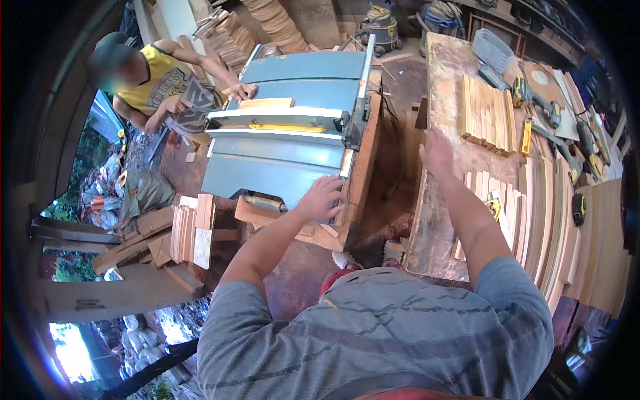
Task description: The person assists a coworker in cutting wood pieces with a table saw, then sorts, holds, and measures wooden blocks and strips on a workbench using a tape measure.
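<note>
My left hand (323, 198) rests with spread fingers at the near right corner of the blue table saw (267, 170), holding nothing. My right hand (437, 153) lies at the left edge of the wooden workbench (443, 80), its fingers apart and nothing in them. Across the saw, a co-worker in a yellow top has one hand on a light wood board (267, 103) beside the fence. A yellow strip (287, 127) lies along the middle of the saw. Stacked wood strips (487, 115) sit on the bench beyond my right hand.
On the bench are a yellow drill (519, 92), a tape measure (579, 209), a clear plastic bin (493, 50) and long boards (543, 220). Cut wood pieces (190, 230) are piled left of the saw. A shop vacuum (381, 28) stands behind.
</note>
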Motion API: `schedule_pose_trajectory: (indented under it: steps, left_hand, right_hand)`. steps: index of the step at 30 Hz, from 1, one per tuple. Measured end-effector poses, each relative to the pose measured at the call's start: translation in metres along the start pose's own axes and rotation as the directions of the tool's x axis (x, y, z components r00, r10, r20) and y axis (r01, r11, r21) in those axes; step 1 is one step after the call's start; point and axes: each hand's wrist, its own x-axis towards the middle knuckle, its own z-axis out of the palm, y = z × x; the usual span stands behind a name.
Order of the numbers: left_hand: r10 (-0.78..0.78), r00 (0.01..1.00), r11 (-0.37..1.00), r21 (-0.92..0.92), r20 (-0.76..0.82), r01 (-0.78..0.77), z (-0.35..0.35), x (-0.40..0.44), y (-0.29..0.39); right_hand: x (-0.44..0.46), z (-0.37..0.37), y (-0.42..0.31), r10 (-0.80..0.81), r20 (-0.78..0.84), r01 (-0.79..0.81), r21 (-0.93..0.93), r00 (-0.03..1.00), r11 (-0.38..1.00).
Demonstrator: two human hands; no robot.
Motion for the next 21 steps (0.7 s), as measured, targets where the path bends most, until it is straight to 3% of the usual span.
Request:
schedule_pose_trajectory:
  steps: [2, 5, 9, 11, 13, 15, 17, 19, 21]
  left_hand:
    - [-0.128, 0.992, 0.990, 0.054, -0.022, 0.129, 0.006, 0.003, 0.007]
    - [-0.166, 0.982, 0.984, 0.053, -0.088, 0.171, 0.013, 0.006, 0.006]
    - [-0.186, 0.981, 0.979, 0.074, -0.046, 0.189, 0.009, 0.009, 0.007]
    - [-0.185, 0.981, 0.979, 0.073, -0.064, 0.190, 0.008, 0.010, 0.008]
    - [-0.196, 0.980, 0.977, 0.076, -0.047, 0.199, 0.003, 0.012, 0.010]
    - [-0.207, 0.978, 0.975, 0.075, -0.033, 0.209, 0.002, 0.013, 0.011]
    - [-0.221, 0.975, 0.970, 0.098, -0.010, 0.221, 0.002, 0.015, 0.010]
    - [-0.223, 0.975, 0.970, 0.095, -0.008, 0.223, 0.003, 0.015, 0.010]
    - [-0.228, 0.974, 0.969, 0.096, -0.004, 0.227, 0.002, 0.017, 0.009]
  right_hand:
    - [-0.002, 0.005, -0.005, 0.023, -0.012, -0.023, 0.012, 1.000, 1.000]
    - [0.001, 0.021, -0.017, 0.052, -0.118, -0.040, 0.098, 0.992, 0.994]
    - [0.012, 0.038, -0.060, 0.102, -0.101, -0.019, 0.612, 0.990, 0.791]
    - [0.014, 0.042, -0.088, 0.125, 0.009, -0.092, 0.734, 0.992, 0.673]
    - [0.023, 0.067, -0.107, 0.203, 0.193, -0.265, 0.860, 0.960, 0.435]
    - [0.031, 0.078, -0.120, 0.224, 0.220, -0.295, 0.867, 0.950, 0.401]
    - [0.041, 0.085, -0.130, 0.231, 0.330, -0.372, 0.912, 0.915, 0.172]
    - [0.042, 0.087, -0.134, 0.238, 0.355, -0.399, 0.901, 0.904, 0.169]
    - [0.040, 0.087, -0.138, 0.245, 0.469, -0.500, 0.862, 0.848, 0.081]
